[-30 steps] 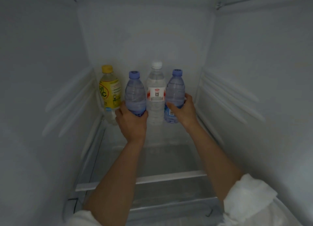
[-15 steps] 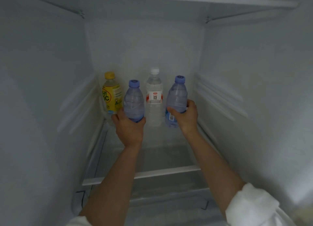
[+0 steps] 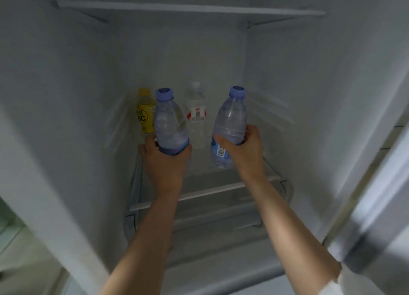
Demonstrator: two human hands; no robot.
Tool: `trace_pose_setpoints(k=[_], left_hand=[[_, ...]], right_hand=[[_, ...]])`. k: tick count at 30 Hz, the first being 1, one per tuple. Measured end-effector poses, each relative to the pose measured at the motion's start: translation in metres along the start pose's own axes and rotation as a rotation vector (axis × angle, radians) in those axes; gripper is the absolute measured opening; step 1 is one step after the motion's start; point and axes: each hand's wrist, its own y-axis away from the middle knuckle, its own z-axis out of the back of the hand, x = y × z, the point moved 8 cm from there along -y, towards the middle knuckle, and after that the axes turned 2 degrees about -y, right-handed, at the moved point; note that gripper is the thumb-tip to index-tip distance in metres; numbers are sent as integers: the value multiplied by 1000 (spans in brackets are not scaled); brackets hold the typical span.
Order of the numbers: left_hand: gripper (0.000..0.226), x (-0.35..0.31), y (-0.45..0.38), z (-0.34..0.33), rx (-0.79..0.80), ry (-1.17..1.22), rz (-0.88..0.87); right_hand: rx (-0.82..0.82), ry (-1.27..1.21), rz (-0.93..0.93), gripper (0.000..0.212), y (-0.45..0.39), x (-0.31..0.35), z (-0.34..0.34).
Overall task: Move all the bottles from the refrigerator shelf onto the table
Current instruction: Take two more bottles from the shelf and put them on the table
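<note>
My left hand [image 3: 166, 162] grips the base of a blue-capped water bottle [image 3: 169, 120], held upright above the glass shelf [image 3: 212, 190]. My right hand [image 3: 243, 151] holds a second blue-capped water bottle [image 3: 232, 120] around its lower half, tilted slightly to the right and lifted off the shelf. Behind them, at the back of the shelf, stand a yellow-capped bottle with a yellow label [image 3: 145, 113] on the left and a clear bottle with a red and white label [image 3: 197, 117] in the middle.
The white refrigerator walls close in on both sides, with ribbed rails along them. An upper shelf [image 3: 190, 8] spans the top. The grey door edge [image 3: 376, 217] stands at the right. A lower drawer sits under the glass shelf.
Both hands have lifted their blue-capped bottles off the shelf and drawn them toward me. The view has pulled back, showing the refrigerator's door edge and upper shelf.
</note>
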Motion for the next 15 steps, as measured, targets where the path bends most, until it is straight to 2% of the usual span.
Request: trace_pose_setpoints(k=[5, 10, 15], left_hand=[[55, -27, 39, 25, 134, 118, 10], [57, -39, 81, 44, 317, 203, 109], [61, -64, 136, 58, 520, 222, 58]], right_hand=[[-50, -23, 6, 55, 60, 22, 19], [-141, 41, 40, 56, 119, 40, 55], [-198, 98, -43, 61, 187, 42, 105]])
